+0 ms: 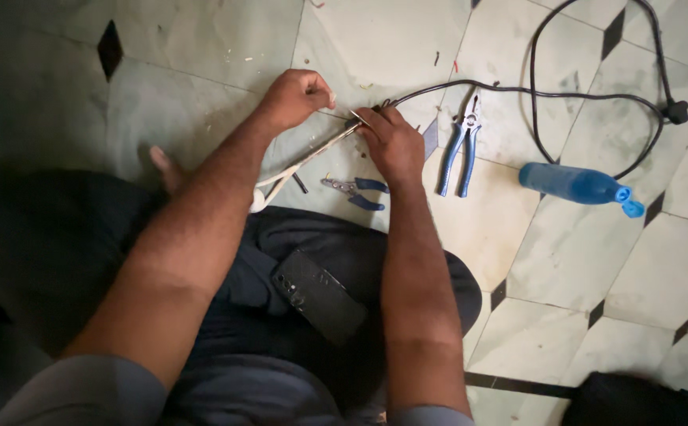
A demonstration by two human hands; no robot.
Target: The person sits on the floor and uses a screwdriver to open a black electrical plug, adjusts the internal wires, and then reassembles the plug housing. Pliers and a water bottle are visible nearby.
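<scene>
Phone lies on my lap at 6 o'clock. Beyond it, my left hand is closed, gripping something I can't make out; my right hand pinches the black cable end against a white tool, whose long axis runs 8 to 2. Two pliers: small, large. One blue bottle at 3.
</scene>
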